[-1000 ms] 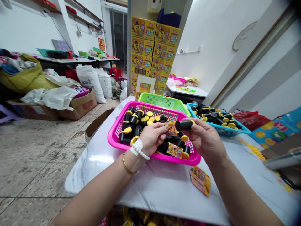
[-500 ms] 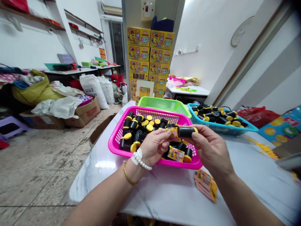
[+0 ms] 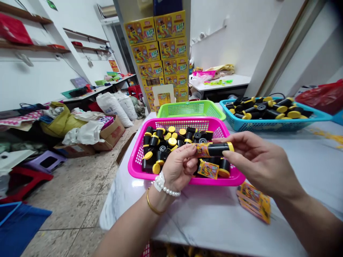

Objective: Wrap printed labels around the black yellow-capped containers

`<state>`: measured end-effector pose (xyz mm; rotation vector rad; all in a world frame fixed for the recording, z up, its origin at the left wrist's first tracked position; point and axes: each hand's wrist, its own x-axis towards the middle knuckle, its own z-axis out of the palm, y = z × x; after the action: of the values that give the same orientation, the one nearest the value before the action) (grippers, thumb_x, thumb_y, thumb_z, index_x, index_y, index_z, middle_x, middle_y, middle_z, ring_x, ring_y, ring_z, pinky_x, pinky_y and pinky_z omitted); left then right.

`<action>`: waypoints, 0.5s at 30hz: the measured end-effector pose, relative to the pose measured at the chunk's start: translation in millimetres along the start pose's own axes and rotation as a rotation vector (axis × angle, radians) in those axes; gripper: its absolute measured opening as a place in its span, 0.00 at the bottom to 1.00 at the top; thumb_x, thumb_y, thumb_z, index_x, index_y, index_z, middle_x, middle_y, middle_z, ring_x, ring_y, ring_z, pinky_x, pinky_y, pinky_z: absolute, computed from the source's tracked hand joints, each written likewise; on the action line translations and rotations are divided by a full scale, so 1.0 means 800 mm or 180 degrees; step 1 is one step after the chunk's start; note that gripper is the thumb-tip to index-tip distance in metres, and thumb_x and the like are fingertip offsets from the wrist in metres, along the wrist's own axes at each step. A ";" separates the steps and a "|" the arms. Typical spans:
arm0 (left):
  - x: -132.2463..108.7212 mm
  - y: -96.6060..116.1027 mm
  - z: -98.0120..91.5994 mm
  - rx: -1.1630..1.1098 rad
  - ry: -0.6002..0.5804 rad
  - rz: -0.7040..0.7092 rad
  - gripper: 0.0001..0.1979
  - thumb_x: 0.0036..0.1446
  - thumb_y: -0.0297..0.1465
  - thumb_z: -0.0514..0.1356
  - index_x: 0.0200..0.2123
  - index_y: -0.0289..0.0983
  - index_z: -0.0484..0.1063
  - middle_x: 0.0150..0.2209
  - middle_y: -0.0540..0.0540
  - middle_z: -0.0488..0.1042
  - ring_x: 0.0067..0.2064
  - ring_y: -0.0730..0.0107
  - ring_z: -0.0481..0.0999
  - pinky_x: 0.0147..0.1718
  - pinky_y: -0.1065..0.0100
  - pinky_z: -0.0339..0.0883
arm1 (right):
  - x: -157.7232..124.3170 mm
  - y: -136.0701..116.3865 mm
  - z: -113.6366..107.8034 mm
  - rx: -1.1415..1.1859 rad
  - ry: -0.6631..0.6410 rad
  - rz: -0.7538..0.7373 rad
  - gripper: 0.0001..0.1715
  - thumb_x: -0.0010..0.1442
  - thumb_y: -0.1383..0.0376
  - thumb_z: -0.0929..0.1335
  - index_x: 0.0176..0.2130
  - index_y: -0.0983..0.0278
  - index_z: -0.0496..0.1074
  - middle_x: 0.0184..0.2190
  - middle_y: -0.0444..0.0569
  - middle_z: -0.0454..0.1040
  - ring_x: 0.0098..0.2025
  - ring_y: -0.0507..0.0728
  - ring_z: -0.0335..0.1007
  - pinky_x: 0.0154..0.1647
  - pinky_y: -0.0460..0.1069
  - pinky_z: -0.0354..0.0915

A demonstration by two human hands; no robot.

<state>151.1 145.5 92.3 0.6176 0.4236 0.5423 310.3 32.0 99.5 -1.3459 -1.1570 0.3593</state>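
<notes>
My left hand (image 3: 180,166) pinches an orange printed wrapper (image 3: 202,150) at its left end. The wrapper meets a black tube with a yellow cap (image 3: 219,148), and it looks partly round the tube. Thumb and fingers of my right hand (image 3: 261,162) grip the capped end. Both hands are over the front right of a pink basket (image 3: 134,167) full of black tubes with yellow caps. Another printed wrapper (image 3: 208,170) lies on the tubes there. A fanned stack of wrappers (image 3: 254,202) rests on the marbled table (image 3: 209,221), beside my right forearm.
Behind the pink basket is a green basket (image 3: 163,111). A blue basket of black tubes (image 3: 270,125) stands at the back right. Yellow boxes (image 3: 171,26) are stacked at the back. Yellow pieces (image 3: 328,137) lie at the far right.
The view has shifted, so baskets and stack appear further right. The wrapper and the tube, apart from each other's line before, now lie closely in line between my hands.
</notes>
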 end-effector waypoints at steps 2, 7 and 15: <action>-0.001 0.000 0.001 -0.0006 -0.0022 0.0003 0.16 0.42 0.28 0.75 0.30 0.32 0.70 0.20 0.58 0.63 0.17 0.89 0.55 0.14 0.83 0.42 | 0.000 0.001 0.000 0.0055 0.0034 0.0001 0.11 0.58 0.61 0.74 0.43 0.58 0.78 0.37 0.49 0.83 0.34 0.57 0.80 0.33 0.49 0.78; 0.001 -0.007 0.001 0.0227 -0.0010 0.0308 0.18 0.42 0.33 0.76 0.30 0.33 0.72 0.20 0.56 0.66 0.16 0.88 0.56 0.14 0.81 0.45 | -0.002 0.001 0.010 0.0234 -0.0041 -0.0004 0.11 0.58 0.62 0.74 0.43 0.59 0.76 0.38 0.51 0.83 0.34 0.57 0.81 0.31 0.48 0.78; 0.000 -0.011 -0.005 0.1177 0.0190 0.1349 0.21 0.47 0.38 0.76 0.41 0.34 0.79 0.29 0.50 0.73 0.23 0.83 0.64 0.18 0.80 0.53 | 0.001 0.007 0.005 0.0595 -0.0109 -0.0596 0.18 0.59 0.67 0.76 0.49 0.57 0.77 0.47 0.49 0.81 0.47 0.58 0.81 0.52 0.52 0.78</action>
<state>152.5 141.2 83.5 1.0609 0.4555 0.8975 309.4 36.5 94.3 -1.0638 -1.2357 0.3465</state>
